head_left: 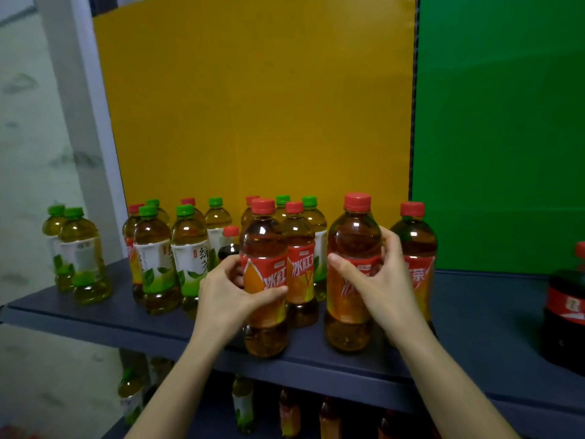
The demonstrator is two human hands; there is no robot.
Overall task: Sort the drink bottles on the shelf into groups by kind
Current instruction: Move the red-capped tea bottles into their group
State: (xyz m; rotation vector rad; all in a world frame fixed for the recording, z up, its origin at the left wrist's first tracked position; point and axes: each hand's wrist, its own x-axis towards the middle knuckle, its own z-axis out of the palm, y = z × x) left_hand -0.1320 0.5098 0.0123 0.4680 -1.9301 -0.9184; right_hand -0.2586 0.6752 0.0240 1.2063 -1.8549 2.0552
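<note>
The left hand point(229, 291) grips the left red tea bottle point(264, 236) at the front of the shelf point(79, 312), thumb across the label, fingers hidden behind it. The right hand point(380, 280) holds the right red tea bottle point(354, 239) just beside it, covering much of its label. More red-capped bottles stand partly hidden behind both. The green tea bottles point(155, 248) cluster to the left, the back ones showing only caps. A small dark bottle point(230, 239) is half hidden behind the left hand. A cola bottle point(563, 312) is cut off at the right edge. The lower-shelf bottles point(288, 410) are dim and hard to make out.
</note>
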